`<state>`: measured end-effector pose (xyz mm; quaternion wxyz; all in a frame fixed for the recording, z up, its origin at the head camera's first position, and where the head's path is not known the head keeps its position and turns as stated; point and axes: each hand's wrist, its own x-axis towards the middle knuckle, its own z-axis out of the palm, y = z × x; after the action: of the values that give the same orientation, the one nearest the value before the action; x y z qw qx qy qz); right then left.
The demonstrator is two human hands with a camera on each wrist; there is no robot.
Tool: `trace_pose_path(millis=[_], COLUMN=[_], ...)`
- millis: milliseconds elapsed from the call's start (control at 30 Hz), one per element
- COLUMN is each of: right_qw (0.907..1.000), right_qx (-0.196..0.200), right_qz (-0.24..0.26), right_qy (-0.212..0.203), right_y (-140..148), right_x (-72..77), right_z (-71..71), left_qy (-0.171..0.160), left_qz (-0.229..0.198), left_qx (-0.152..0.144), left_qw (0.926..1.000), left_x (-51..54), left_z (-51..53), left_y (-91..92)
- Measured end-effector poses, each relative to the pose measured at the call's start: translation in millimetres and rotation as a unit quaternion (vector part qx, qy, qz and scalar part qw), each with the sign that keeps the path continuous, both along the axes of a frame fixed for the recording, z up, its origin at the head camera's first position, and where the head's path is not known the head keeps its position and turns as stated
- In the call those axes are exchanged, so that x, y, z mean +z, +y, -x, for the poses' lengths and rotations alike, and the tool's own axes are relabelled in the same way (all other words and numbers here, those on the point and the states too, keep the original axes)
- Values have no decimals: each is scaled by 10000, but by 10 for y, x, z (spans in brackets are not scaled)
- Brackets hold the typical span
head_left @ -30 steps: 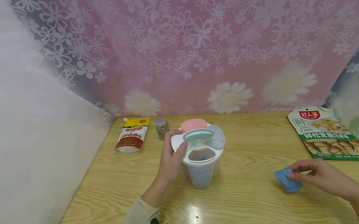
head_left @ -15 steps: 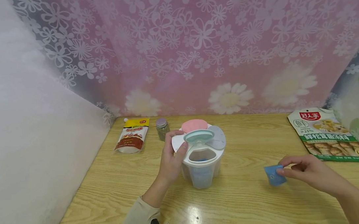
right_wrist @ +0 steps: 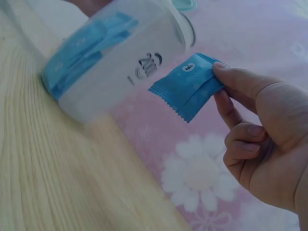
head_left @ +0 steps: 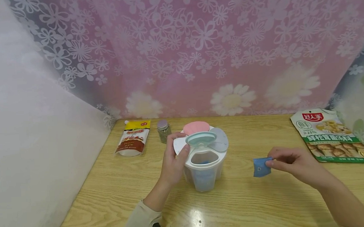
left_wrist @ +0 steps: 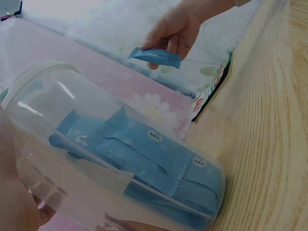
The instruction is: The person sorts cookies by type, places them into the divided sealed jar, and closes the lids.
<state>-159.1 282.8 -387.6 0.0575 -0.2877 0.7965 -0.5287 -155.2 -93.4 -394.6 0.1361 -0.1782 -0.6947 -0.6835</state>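
My left hand [head_left: 173,162] grips the rim of a clear storage container [head_left: 204,178] with several compartments, thumb on top of its white lid. The front compartment's pale green flap [head_left: 202,137] stands raised above the opening [head_left: 205,157]. Through the clear wall in the left wrist view, several blue packets [left_wrist: 139,149] lie inside that compartment. To the right of the container, my right hand [head_left: 295,163] pinches one small blue sachet [head_left: 261,167] by its edge between thumb and forefinger. The sachet [right_wrist: 188,86] is held in the air, apart from the container, its serrated end pointing away from the fingers.
At the back left lie a spouted pouch [head_left: 133,138] and a small glass jar [head_left: 164,131] with a purple lid. A large green and white food packet [head_left: 333,135] lies at the back right. A flowered pink cloth [head_left: 204,59] hangs behind the wooden table [head_left: 118,196].
My right hand has moved left and a little away from me with the blue sachet, closer to the container. The left hand and container have stayed in place.
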Motion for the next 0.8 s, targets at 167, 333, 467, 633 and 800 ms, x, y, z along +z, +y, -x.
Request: trace_pose_path(millis=[167, 333, 467, 633, 800], right_qw=[9995, 9953, 9904, 9844, 9730], right_qx=[4, 501, 762, 970, 1189], right_qz=[290, 793, 1122, 1461, 1966], right_qy=[98, 240, 252, 128, 224], right_y=[-224, -440, -580, -751, -897], right_x=[120, 252, 310, 375, 497], right_z=[-2, 15, 26, 39, 49], left_qy=[-46, 12, 47, 34, 81], left_qz=[-43, -34, 6, 46, 58], left_qx=[-35, -40, -25, -15, 0], left_qw=[10000, 10000, 10000, 10000, 10000], left_x=[6, 10, 6, 1, 7], left_z=[-9, -7, -5, -12, -9], left_y=[3, 2, 1, -1, 3])
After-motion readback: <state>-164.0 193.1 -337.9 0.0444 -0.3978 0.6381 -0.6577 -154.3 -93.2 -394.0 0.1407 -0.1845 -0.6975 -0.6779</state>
